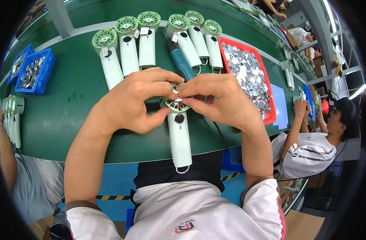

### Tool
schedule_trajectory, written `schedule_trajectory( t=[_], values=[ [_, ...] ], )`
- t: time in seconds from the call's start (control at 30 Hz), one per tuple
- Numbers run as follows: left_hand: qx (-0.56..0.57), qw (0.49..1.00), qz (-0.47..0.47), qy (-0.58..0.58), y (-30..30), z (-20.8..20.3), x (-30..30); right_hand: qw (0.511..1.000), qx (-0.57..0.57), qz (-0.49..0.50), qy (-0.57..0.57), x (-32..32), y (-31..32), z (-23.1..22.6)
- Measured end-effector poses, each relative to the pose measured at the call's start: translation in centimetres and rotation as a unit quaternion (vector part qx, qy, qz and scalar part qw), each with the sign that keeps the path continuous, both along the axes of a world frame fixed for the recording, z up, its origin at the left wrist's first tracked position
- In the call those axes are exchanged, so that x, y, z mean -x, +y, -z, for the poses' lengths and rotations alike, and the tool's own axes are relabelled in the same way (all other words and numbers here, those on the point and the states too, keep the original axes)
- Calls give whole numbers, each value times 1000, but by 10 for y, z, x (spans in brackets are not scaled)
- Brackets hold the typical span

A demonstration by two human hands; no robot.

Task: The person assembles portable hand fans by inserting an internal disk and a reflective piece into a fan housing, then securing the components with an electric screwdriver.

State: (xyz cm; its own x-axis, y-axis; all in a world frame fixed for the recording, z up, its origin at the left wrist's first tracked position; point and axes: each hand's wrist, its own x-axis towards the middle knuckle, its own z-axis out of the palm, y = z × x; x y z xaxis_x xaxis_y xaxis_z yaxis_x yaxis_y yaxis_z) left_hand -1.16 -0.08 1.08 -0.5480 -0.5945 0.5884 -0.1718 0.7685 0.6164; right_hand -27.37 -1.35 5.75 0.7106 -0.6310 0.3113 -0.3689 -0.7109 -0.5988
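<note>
A fan unit [180, 138], made up of a pale green spoked head and a white handle with a round black button, is positioned between both hands in front of the wearer's torso; the wire loop at its lower end is seen past the near edge of the green desk [71, 128]. A small white piece [179, 97], with red wire beside it, is pinched over the head by the fingers of the right hand [223, 96]. The fingers of the left hand [131, 96] are curved about the head's left side, thumb near the rim; whether the unit is gripped by them cannot be told. Beyond the hands, a teal tool [180, 60] is laid between three similar units [128, 54] on the left and three more units [199, 43] on the right. Silver metal pieces [247, 66] are heaped in a red tray [271, 108] to the right, with a light blue sheet [279, 102] beside it. Metal parts [31, 75] are held in blue bins [48, 70] at far left. A co-worker [311, 154] in a dark cap is seen at right.
</note>
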Motion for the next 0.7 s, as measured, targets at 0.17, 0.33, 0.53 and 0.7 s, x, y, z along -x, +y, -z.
schedule_trajectory(
  t=[0.17, 0.33, 0.53, 0.7],
  values=[
    [-2, 1000, 1, 3, -1, 2, 0, 999, -24, 5, 21, 0, 1, -5],
    [-3, 1000, 3, 5, -1, 2, -1, 1000, 0, -6, 21, 0, -1, -3],
    [-8, 1000, 1, -1, 0, 0, 0, 999, 32, -1, 43, -4, 1, -5],
    [-8, 1000, 0, 3, -1, 1, 0, 996, 61, 8, 58, -9, 2, -7]
  ],
)
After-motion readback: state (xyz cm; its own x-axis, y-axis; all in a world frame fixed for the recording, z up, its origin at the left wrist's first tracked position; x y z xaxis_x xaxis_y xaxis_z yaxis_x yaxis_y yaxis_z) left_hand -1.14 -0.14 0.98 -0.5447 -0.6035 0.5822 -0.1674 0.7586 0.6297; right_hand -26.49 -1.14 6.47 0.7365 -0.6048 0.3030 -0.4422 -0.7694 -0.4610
